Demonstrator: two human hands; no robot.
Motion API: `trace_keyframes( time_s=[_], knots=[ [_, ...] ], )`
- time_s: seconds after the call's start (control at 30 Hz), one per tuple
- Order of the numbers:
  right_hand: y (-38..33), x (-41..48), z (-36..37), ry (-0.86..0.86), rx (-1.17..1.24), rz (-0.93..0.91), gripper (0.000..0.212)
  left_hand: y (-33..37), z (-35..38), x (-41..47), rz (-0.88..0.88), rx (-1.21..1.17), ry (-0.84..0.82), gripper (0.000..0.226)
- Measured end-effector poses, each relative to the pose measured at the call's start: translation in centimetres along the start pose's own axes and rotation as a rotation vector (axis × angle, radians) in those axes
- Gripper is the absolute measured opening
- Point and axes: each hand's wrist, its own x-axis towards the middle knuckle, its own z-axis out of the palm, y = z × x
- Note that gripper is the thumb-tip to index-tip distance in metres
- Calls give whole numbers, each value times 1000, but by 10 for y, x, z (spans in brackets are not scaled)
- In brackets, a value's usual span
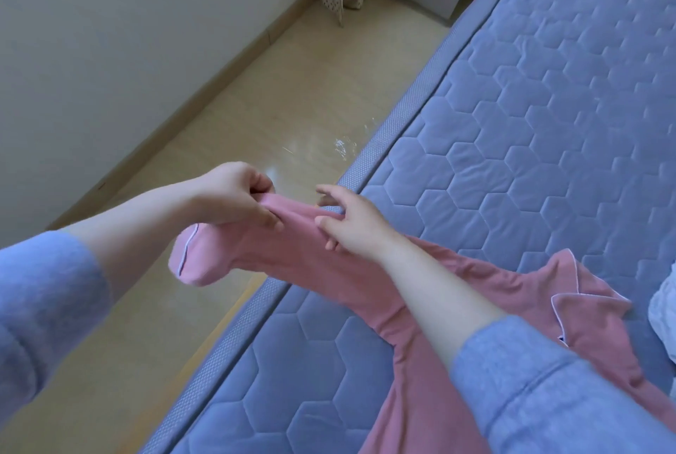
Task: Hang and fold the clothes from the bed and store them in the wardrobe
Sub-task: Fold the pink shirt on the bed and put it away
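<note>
The left hand (pixel 234 197) pinches the sleeve (pixel 285 256) of a pink pyjama shirt (pixel 413 398) near its white-piped cuff (pixel 186 256), out over the floor (pixel 274 106). The right hand (pixel 351 223) grips the sleeve just beside it. The shirt's body lies on the blue quilted mattress (pixel 530 106).

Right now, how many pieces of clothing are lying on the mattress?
2. A pink top lies across the mattress, one sleeve gripped by the left hand and right hand. A white crumpled piece sits at the right edge, cut off; more may be hidden.

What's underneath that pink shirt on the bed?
The blue quilted mattress lies under the pink shirt; whatever sits directly beneath the cloth is covered. Its sleeve, gripped by the left hand, sticks out past the edge over the floor.
</note>
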Motion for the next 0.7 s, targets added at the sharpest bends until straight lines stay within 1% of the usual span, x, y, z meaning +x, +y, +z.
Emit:
trace_keyframes(
  time_s=[0.07, 0.1, 0.13, 0.23, 0.3, 0.33, 0.37, 0.4, 0.47, 0.5, 0.53, 0.6, 0.67, 0.7],
  knots=[
    [-11, 11, 3, -44, -73, -52, 23, -3, -8, 0, 18, 37, -3, 24],
    [-15, 16, 3, -26, -130, -74, 11, -6, -11, 0, 13, 49, -2, 25],
    [-17, 21, 2, 26, -175, -76, 8, -10, -14, -1, -1, 70, -12, 26],
    [-15, 30, -5, 255, -222, -28, 12, -26, -20, -6, -115, 133, -86, 26],
    [-11, 36, -9, 322, -196, 3, 13, -40, -22, -9, -186, 163, -85, 21],
    [-8, 38, -8, 328, -167, 20, 16, -47, -21, -10, -204, 113, -57, 17],
    [-6, 41, -7, 327, -145, 40, 20, -55, -20, -12, -215, -37, -25, 13],
    [-4, 43, -6, 328, -120, 48, 24, -60, -18, -13, -222, -299, 2, 15],
    [0, 47, 0, 313, -73, 69, 26, -63, -12, -19, -228, -925, 15, 33],
    [0, 47, 4, 297, -54, 86, 24, -64, -7, -21, -227, -1128, 37, 40],
    [1, 47, 8, 283, -33, 95, 22, -63, -4, -22, -226, -1242, 64, 44],
    [2, 46, 16, 269, 1, 108, 18, -58, -1, -22, -197, -1363, 98, 47],
    [0, 42, 21, 259, 62, 128, 7, -56, -5, -22, -193, -1435, 120, 42],
    [-1, 37, 22, 278, 56, 147, 17, -55, -9, -21, -224, -1447, 132, 35]
  ],
)
